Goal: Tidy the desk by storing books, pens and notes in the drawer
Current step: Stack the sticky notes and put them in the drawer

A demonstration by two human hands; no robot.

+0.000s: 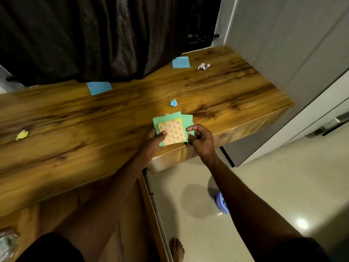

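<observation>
The crumpled object (7,242) at the lower-left edge is cut off and blurred.

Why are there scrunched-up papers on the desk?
Three crumpled paper balls lie loose on the desk: a yellow one far left, a blue one mid-desk, a white one at the back. They look like scraps.
</observation>
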